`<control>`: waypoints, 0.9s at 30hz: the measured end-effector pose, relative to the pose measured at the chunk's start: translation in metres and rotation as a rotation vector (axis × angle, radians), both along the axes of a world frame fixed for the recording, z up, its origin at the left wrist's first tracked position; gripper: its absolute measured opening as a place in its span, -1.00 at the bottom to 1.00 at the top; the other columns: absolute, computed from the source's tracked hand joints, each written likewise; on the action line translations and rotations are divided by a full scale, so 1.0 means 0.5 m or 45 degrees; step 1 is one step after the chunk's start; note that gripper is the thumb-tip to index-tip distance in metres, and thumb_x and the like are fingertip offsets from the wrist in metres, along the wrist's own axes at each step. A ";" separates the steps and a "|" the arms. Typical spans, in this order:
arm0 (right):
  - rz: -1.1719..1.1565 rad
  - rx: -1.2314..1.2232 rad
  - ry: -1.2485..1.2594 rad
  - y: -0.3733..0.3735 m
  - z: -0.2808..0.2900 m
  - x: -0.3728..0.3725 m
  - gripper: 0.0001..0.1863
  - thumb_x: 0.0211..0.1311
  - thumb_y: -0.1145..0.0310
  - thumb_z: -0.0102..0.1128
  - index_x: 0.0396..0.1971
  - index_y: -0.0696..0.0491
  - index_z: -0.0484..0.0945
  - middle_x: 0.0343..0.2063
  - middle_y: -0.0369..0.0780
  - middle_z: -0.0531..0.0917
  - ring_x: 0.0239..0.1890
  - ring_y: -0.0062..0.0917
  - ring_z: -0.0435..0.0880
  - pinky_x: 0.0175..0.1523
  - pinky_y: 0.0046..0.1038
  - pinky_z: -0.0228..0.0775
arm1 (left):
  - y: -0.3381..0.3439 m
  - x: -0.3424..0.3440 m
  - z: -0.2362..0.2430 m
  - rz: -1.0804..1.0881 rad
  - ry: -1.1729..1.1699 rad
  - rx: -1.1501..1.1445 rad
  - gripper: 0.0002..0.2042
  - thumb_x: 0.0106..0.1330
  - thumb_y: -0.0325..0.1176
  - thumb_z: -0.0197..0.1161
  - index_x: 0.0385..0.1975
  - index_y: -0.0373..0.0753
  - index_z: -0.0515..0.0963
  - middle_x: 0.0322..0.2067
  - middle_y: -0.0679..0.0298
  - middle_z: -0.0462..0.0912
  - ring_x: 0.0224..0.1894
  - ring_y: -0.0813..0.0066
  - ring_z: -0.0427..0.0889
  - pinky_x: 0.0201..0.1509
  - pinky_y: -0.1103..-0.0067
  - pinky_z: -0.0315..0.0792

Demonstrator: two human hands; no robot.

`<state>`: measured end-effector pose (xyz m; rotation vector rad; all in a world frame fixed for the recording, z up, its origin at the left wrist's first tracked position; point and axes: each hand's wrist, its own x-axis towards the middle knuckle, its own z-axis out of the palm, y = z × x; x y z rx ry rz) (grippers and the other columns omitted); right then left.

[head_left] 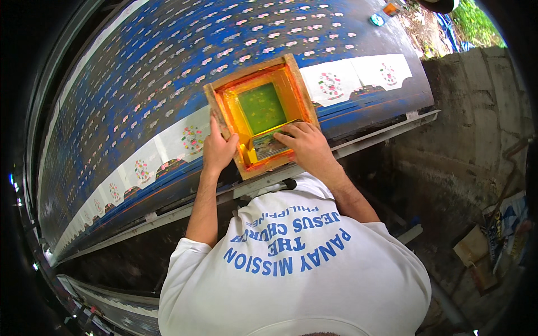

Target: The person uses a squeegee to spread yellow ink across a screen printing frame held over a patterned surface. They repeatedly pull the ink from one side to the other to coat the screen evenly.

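My left hand (220, 147) grips the left side of a square wooden screen-printing frame (302, 89), stained yellow and orange, with a green mesh window (261, 107). My right hand (307, 144) holds a flat squeegee (264, 145) smeared with yellow, inside the frame along its near end, fingers curled over it. The frame lies across a row of white fabric pieces (330, 80) printed with small pink and green designs. Whatever lies directly under the frame is hidden.
A long blue and grey board (157, 39) carries many small printed marks. A metal rail (381, 134) runs along its near edge. Small containers (376, 21) sit at the top right. A concrete wall (471, 95) and scrap boards (476, 252) are at right. My white shirt fills the bottom.
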<state>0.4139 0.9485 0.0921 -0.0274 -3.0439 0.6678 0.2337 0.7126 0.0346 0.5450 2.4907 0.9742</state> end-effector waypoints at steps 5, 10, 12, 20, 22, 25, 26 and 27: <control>-0.031 0.011 0.009 0.106 0.019 0.036 -0.30 -0.01 0.42 0.64 0.27 -0.07 0.75 0.20 -0.25 0.72 0.32 -0.27 0.63 0.51 -0.18 0.44 | 0.102 0.036 0.001 -0.011 0.048 0.150 -0.04 0.38 -0.21 0.39 0.66 -0.52 0.02 -0.32 -0.06 0.86 -0.32 -0.05 0.89 -0.19 0.20 0.74; -0.077 0.029 -0.004 0.270 0.024 0.091 -0.38 0.10 0.56 0.49 0.25 -0.05 0.76 0.23 -0.24 0.72 0.33 -0.26 0.62 0.52 -0.17 0.43 | 0.273 0.080 -0.015 -0.063 0.067 0.216 -0.03 0.37 -0.20 0.40 0.66 -0.50 0.03 -0.21 -0.09 0.87 -0.23 -0.05 0.90 -0.10 0.20 0.74; -0.095 0.023 0.006 0.328 0.026 0.109 -0.38 0.10 0.58 0.46 0.25 -0.04 0.76 0.24 -0.24 0.72 0.34 -0.26 0.62 0.53 -0.16 0.42 | 0.339 0.100 -0.019 -0.045 0.039 0.201 -0.04 0.37 -0.20 0.41 0.68 -0.42 0.05 -0.07 -0.09 0.87 -0.12 -0.02 0.90 0.02 0.22 0.73; 0.016 0.044 -0.065 0.426 -0.019 0.142 -0.30 0.08 0.46 0.59 0.32 -0.08 0.71 0.24 -0.23 0.68 0.34 -0.27 0.59 0.53 -0.20 0.41 | 0.412 0.128 -0.072 -0.018 -0.080 0.400 -0.02 0.33 -0.22 0.45 0.71 -0.36 0.09 0.23 -0.05 0.77 0.16 0.18 0.83 0.29 0.33 0.65; 0.041 0.056 -0.059 0.428 -0.018 0.138 -0.28 0.08 0.42 0.63 0.33 -0.09 0.70 0.23 -0.23 0.67 0.33 -0.28 0.59 0.52 -0.21 0.41 | 0.405 0.116 -0.093 -0.052 -0.017 0.489 -0.02 0.33 -0.22 0.45 0.71 -0.36 0.10 0.31 -0.03 0.71 0.22 0.22 0.79 0.33 0.36 0.62; 0.053 0.028 0.047 0.434 -0.019 0.131 -0.45 0.17 0.40 0.50 0.24 -0.05 0.74 0.12 -0.20 0.69 0.24 -0.26 0.63 0.43 -0.18 0.45 | 0.410 0.121 -0.073 -0.018 -0.175 0.524 -0.02 0.33 -0.23 0.45 0.72 -0.35 0.09 0.35 0.01 0.66 0.26 0.30 0.73 0.37 0.39 0.59; 0.056 0.029 0.111 0.437 -0.024 0.131 -0.51 0.21 0.40 0.42 0.19 -0.03 0.76 0.06 -0.19 0.70 0.20 -0.25 0.65 0.38 -0.16 0.48 | 0.414 0.122 -0.070 -0.013 -0.172 0.532 -0.02 0.34 -0.23 0.45 0.72 -0.35 0.09 0.34 0.01 0.67 0.26 0.30 0.73 0.37 0.39 0.58; 0.054 0.034 0.103 0.436 -0.028 0.132 -0.51 0.21 0.41 0.43 0.20 -0.03 0.76 0.06 -0.19 0.70 0.20 -0.24 0.65 0.38 -0.16 0.48 | 0.415 0.123 -0.067 -0.020 -0.167 0.531 -0.03 0.34 -0.24 0.44 0.72 -0.35 0.09 0.34 0.01 0.67 0.26 0.31 0.73 0.37 0.39 0.59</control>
